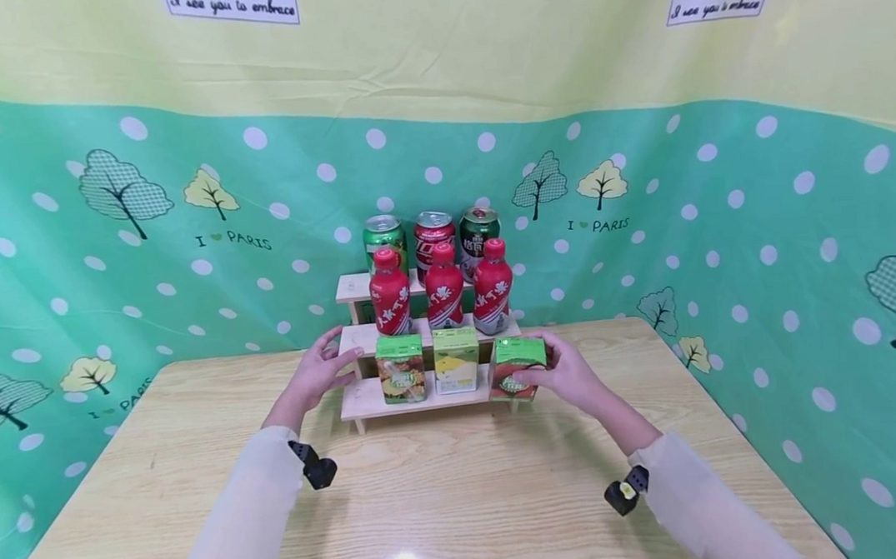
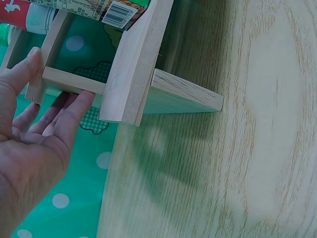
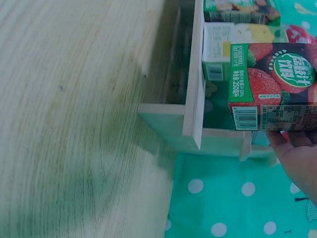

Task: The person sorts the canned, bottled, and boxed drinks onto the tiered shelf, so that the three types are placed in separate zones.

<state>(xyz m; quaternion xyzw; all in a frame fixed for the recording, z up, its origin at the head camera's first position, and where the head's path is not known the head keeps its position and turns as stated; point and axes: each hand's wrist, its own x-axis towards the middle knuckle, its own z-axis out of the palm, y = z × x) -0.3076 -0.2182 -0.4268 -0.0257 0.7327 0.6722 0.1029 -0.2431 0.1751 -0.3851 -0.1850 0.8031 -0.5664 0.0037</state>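
Note:
A three-step wooden display shelf [image 1: 384,409] stands at the back of the table. My left hand [image 1: 323,370] is at its left side; in the left wrist view the thumb lies at the middle board's end and the fingers [image 2: 74,116] are against the side rail. My right hand [image 1: 568,373] grips a red and green strawberry juice carton [image 3: 272,82] at the lowest step's right end. The carton leans slightly in the head view. Left of it, a yellow-fronted carton [image 1: 455,364] and a green-topped fruit juice carton [image 1: 402,373] stand upright on that step.
Red bottles [image 1: 444,290] line the middle step, and drink cans [image 1: 434,234] stand on the top step. A green and yellow patterned cloth [image 1: 278,178] hangs behind the shelf. The wooden table [image 1: 457,496] extends in front.

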